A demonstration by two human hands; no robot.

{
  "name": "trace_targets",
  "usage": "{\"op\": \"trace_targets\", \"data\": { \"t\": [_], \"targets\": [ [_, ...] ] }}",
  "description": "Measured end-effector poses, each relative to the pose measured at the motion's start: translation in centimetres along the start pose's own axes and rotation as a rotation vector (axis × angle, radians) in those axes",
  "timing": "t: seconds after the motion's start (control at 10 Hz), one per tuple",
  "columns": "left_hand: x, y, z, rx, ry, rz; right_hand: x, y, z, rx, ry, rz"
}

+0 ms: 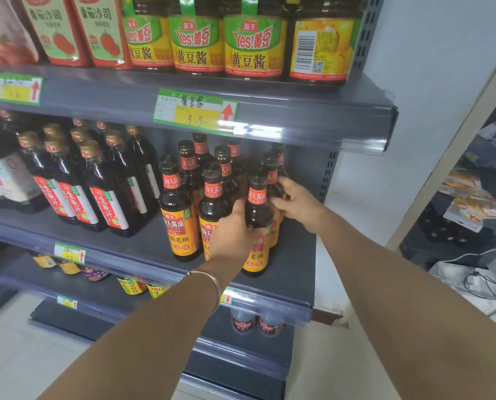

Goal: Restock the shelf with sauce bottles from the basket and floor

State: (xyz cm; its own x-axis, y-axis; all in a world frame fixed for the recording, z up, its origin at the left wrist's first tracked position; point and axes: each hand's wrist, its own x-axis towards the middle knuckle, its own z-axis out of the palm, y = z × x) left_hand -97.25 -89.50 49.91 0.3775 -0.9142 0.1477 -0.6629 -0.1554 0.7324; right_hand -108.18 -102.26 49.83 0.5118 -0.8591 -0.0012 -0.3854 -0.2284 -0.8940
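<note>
A dark soy sauce bottle (256, 209) with an orange label stands upright at the front right of the grey middle shelf (295, 264). My left hand (235, 232) grips its body from the left. My right hand (294, 202) curls round another dark bottle (271, 174) just behind it. Several matching bottles (177, 206) stand in rows to the left and behind. The basket and the floor bottles are out of view.
Taller dark bottles with red and white labels (108, 192) fill the shelf's left half. Yellow-labelled jars (255, 41) line the shelf above, whose front lip hangs low over the bottle caps. More bottles (255, 321) stand on lower shelves. A cluttered dark unit (466, 203) is at right.
</note>
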Motion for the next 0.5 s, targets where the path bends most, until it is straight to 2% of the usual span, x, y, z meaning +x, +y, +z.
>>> {"op": "trace_targets", "data": {
  "t": [0.3, 0.5],
  "targets": [
    [-0.5, 0.1, -0.5, 0.003, -0.017, -0.009, -0.7, 0.5, 0.8, 0.045, 0.072, 0.094],
    [-1.9, -0.5, -1.9, 0.140, 0.028, -0.002, -3.3, 0.3, 0.9, -0.285, 0.252, 0.125]
  ]
}}
